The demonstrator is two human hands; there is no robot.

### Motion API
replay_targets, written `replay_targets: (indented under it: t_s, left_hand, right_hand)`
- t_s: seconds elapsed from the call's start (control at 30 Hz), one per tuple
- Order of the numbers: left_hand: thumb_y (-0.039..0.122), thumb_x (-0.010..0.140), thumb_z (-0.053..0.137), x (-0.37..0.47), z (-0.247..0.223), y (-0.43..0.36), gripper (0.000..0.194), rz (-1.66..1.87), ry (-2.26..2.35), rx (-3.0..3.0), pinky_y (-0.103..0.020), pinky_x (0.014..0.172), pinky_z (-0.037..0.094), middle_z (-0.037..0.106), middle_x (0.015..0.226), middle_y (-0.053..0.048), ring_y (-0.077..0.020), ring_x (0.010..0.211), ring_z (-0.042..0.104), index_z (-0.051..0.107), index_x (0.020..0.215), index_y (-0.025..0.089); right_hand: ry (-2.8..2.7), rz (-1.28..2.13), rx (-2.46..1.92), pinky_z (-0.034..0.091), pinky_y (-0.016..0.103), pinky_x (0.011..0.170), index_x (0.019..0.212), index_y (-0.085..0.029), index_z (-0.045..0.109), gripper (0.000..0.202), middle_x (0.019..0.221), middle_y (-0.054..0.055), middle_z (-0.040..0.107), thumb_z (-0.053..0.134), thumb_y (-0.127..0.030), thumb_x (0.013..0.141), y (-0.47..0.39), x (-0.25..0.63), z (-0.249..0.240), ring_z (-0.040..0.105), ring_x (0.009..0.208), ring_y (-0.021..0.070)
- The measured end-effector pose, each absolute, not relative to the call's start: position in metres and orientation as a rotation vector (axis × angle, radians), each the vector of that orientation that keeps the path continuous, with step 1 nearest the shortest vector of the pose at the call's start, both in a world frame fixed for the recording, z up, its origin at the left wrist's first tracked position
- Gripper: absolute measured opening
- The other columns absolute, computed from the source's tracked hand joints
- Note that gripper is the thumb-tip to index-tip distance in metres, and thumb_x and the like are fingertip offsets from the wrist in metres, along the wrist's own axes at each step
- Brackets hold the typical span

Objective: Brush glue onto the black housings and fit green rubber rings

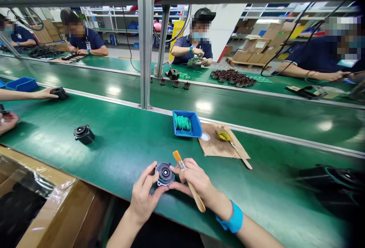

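Observation:
A round black motor housing [165,172], open face up with green along part of its inner rim, is held just above the bench edge. My left hand [142,193] is closed round its left side, fingers and thumb on the rim. My right hand [196,177] grips the flat brush [195,198] with a wooden handle, its orange bristles pointing up and away. Fingers of the same hand also touch the housing's right side. Its underside is hidden.
A blue bin [197,125] holds green rings [182,122]. Cardboard [211,148] carries a yellow tin [222,136] and another brush [241,155]. One black housing [84,135] stands left; blurred ones [333,187] sit right. A co-worker's hand [45,93] touches a housing. A metal post [145,50] rises ahead.

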State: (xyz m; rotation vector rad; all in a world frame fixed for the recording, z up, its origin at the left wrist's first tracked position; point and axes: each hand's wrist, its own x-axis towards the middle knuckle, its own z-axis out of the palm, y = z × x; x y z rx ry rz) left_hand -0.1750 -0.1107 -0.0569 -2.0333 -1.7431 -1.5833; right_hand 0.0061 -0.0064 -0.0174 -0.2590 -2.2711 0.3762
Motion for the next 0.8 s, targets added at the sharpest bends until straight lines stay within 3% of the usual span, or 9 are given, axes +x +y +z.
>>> replay_targets:
  t_s: [0.07,0.23,0.33,0.43,0.5,0.57,0.7,0.8]
  left_hand:
    - [0.023,0.09,0.065,-0.173,-0.062,-0.112,0.018,-1.543,-1.673,-2.022,-0.033,0.084,0.064,0.068,0.124,-0.018,-0.0264,0.104,0.072,0.065,0.107,0.019]
    - [0.005,0.086,0.064,-0.167,-0.066,-0.115,0.029,-1.528,-1.543,-2.02,-0.03,0.076,0.064,0.054,0.139,-0.018,-0.0266,0.105,0.071,0.068,0.109,0.022]
    - [-0.001,0.084,0.06,-0.162,-0.065,-0.117,0.034,-1.565,-1.508,-2.025,-0.032,0.08,0.064,0.044,0.147,-0.017,-0.0277,0.109,0.07,0.07,0.106,0.022]
    - [-0.002,0.083,0.06,-0.159,-0.065,-0.118,0.03,-1.677,-1.559,-1.992,-0.029,0.08,0.063,0.046,0.149,-0.014,-0.0247,0.103,0.073,0.073,0.096,0.023]
    - [0.004,0.084,0.064,-0.159,-0.064,-0.117,0.021,-1.797,-1.663,-1.937,-0.031,0.084,0.062,0.057,0.141,-0.011,-0.0237,0.102,0.073,0.072,0.088,0.023]
    - [0.014,0.082,0.071,-0.16,-0.063,-0.116,0.016,-1.911,-1.795,-1.871,-0.038,0.091,0.06,0.065,0.129,-0.012,-0.0256,0.108,0.07,0.068,0.095,0.022]
    - [0.029,0.076,0.078,-0.164,-0.059,-0.112,0.067,-1.947,-2.112,-1.898,-0.044,0.099,0.055,0.062,0.131,-0.015,-0.0288,0.118,0.063,0.047,0.135,0.019]
    - [0.031,0.074,0.078,-0.166,-0.057,-0.109,0.072,-1.863,-2.261,-1.973,-0.044,0.099,0.053,0.065,0.127,-0.013,-0.0291,0.116,0.065,0.046,0.137,0.02]
  right_hand:
    - [-2.231,0.296,-0.264,0.05,0.037,0.067,0.084,-0.021,0.054,0.015,0.078,0.004,0.07,0.067,-0.022,0.091,-0.014,0.006,-0.022,0.062,0.066,0.0172]
    - [-2.242,0.163,-0.215,0.052,0.036,0.066,0.093,-0.021,0.061,0.016,0.073,0.004,0.072,0.06,-0.005,0.09,-0.032,0.006,-0.021,0.062,0.06,0.016]
    - [-2.267,0.167,-0.22,0.053,0.037,0.069,0.101,-0.021,0.064,0.021,0.074,0.005,0.073,0.054,-0.004,0.093,-0.037,0.006,-0.021,0.066,0.067,0.0181]
    - [-2.198,0.336,-0.25,0.053,0.037,0.072,0.097,-0.023,0.062,0.018,0.081,0.005,0.075,0.055,-0.007,0.093,-0.037,0.007,-0.023,0.067,0.071,0.0181]
    - [-2.06,0.638,-0.384,0.054,0.035,0.072,0.092,-0.023,0.058,0.01,0.086,0.005,0.074,0.059,-0.013,0.093,-0.037,0.01,-0.022,0.067,0.075,0.0178]
    - [-1.867,0.957,-0.576,0.054,0.032,0.067,0.09,-0.023,0.055,0.007,0.08,0.004,0.072,0.058,-0.026,0.096,-0.038,0.013,-0.018,0.066,0.073,0.0177]
    - [-1.585,1.205,-0.741,0.045,0.027,0.053,0.09,-0.021,0.06,0.036,0.055,-0.001,0.058,0.044,-0.053,0.099,-0.042,0.021,-0.004,0.053,0.051,0.0147]
    - [-1.53,1.259,-0.78,0.036,0.025,0.046,0.096,-0.019,0.066,0.045,0.052,-0.002,0.05,0.044,-0.06,0.096,-0.044,0.022,0.004,0.044,0.047,0.0132]
